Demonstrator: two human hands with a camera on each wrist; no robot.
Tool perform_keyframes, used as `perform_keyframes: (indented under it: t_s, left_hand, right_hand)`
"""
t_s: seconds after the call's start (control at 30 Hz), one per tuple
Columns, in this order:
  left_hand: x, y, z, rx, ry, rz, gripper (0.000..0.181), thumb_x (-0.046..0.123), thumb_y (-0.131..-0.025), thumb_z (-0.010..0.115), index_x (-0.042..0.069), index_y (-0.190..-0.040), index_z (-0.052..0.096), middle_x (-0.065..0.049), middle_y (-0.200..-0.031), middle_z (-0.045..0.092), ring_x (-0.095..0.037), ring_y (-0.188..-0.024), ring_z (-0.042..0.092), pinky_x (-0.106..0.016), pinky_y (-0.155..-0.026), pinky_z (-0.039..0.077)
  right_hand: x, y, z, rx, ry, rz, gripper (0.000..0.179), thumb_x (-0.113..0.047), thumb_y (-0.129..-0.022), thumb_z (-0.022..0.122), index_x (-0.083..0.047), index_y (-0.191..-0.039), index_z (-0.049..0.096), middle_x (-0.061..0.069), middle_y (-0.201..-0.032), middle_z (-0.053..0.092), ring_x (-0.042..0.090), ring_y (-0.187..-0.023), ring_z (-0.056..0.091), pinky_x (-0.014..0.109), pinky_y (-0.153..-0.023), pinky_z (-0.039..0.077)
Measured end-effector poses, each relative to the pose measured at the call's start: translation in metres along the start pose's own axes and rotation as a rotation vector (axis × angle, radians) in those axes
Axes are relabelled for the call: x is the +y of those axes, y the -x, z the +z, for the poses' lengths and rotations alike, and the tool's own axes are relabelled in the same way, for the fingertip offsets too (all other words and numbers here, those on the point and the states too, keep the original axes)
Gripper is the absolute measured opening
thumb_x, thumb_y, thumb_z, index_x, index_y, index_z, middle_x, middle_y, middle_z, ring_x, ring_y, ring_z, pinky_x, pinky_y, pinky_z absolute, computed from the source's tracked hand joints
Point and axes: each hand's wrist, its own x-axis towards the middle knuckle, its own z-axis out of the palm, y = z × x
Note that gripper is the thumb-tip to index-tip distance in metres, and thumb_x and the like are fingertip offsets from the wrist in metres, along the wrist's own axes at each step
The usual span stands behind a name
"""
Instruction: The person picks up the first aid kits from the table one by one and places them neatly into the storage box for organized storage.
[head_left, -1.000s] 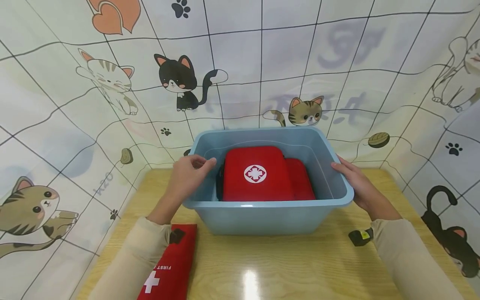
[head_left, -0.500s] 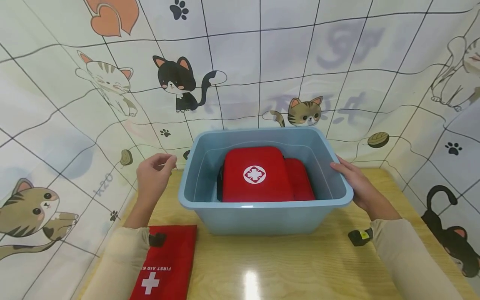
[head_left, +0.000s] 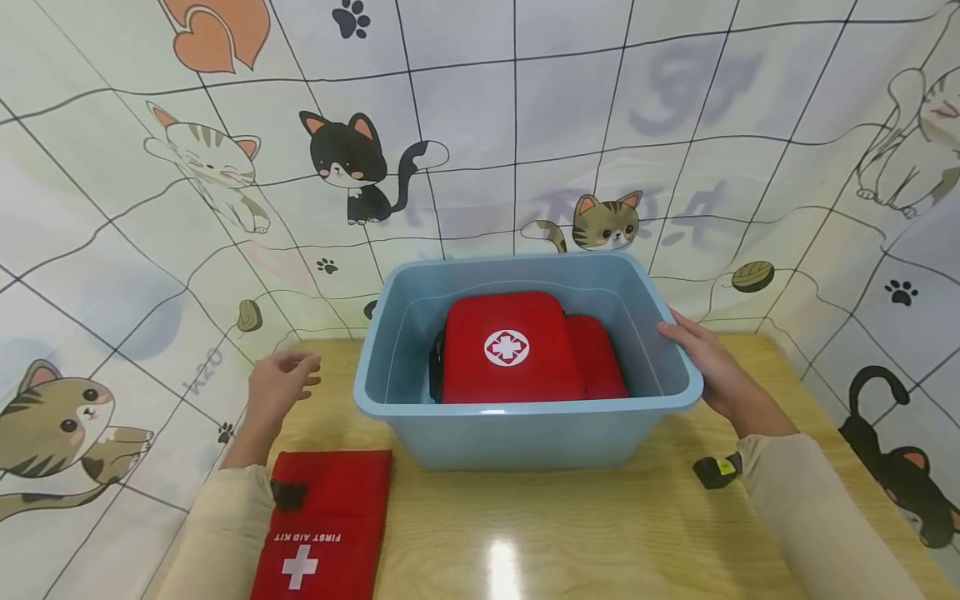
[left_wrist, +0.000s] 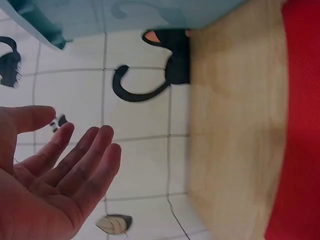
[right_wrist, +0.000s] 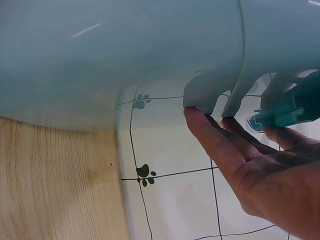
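A pale blue plastic storage bin [head_left: 517, 442] stands on the wooden table in the head view. Inside lies a red first aid bag [head_left: 480, 367] with a white emblem, overlapping a second red bag [head_left: 600, 358]. My right hand [head_left: 708, 371] grips the bin's right rim, thumb over the edge. In the right wrist view its fingers [right_wrist: 215, 140] lie against the outer wall near a teal latch [right_wrist: 290, 110]. My left hand [head_left: 277, 387] hovers left of the bin, holding nothing; the left wrist view shows its fingers [left_wrist: 95, 165] loosely bent and apart.
A flat red first aid pouch [head_left: 337, 500] with a white cross lies at the table's front left, partly under the left forearm. Light wood tabletop [head_left: 555, 525] stretches in front of the bin. Cat-print tiled sheeting [head_left: 480, 125] rises behind and at both sides.
My left hand has moved from the bin's left rim outward to the left, its fingers loosening. More of the red pouch shows. The right hand stays on the rim.
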Motion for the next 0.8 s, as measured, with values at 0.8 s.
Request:
perform_keyframes:
  t_s: [0.8]
  left_hand:
    - [-0.103,0.008,-0.03,-0.378,-0.153,-0.215,0.056,0.03,-0.104,0.05,-0.015,-0.136,0.043,-0.036,-0.126,0.057,-0.047,-0.113,0.059,-0.054,-0.087,0.055]
  right_hand:
    - [0.001,-0.001,-0.002,0.001,-0.004,-0.01,0.069,-0.048,-0.105,0.039,-0.027,-0.16,0.002,0.024,-0.162,0.009,0.048,-0.14,0.023,0.037,-0.09,0.045]
